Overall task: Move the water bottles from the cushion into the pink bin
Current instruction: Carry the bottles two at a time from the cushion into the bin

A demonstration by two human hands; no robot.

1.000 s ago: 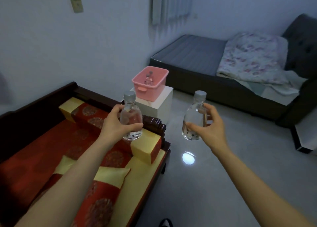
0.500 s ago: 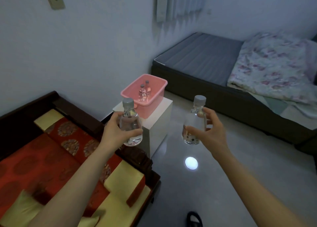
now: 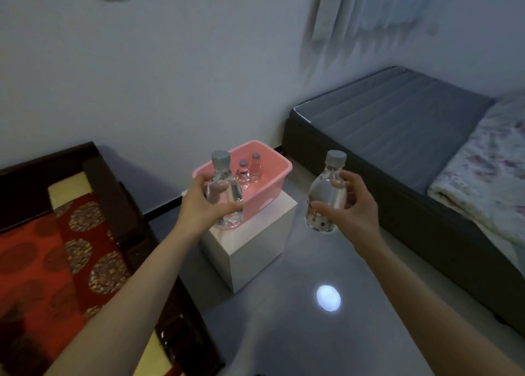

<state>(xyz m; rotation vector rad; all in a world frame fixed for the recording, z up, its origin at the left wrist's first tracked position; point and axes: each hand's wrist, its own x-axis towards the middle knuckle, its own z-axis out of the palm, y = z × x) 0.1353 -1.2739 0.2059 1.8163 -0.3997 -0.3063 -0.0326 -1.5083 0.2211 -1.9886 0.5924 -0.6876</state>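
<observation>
My left hand (image 3: 203, 205) grips a clear water bottle (image 3: 225, 196) with a grey cap, upright, held in front of the near left wall of the pink bin (image 3: 272, 188). My right hand (image 3: 352, 213) holds a second clear bottle (image 3: 326, 196) upright over the floor, to the right of the bin. The bin sits on a white cube stand (image 3: 255, 242). Two small bottles (image 3: 249, 171) stand inside it. The red and gold cushion (image 3: 51, 262) lies at the lower left on a dark wooden bench.
The dark wooden bench frame (image 3: 127, 219) runs between the cushion and the white stand. A low grey bed (image 3: 397, 125) with a floral blanket (image 3: 488, 171) fills the right side. Grey glossy floor (image 3: 298, 333) lies between, with a bright light reflection.
The view has closed in on the pink bin, which now looks larger and nearer. Both hands, each still holding a bottle, have come closer to it; the left bottle now overlaps the bin's near wall.
</observation>
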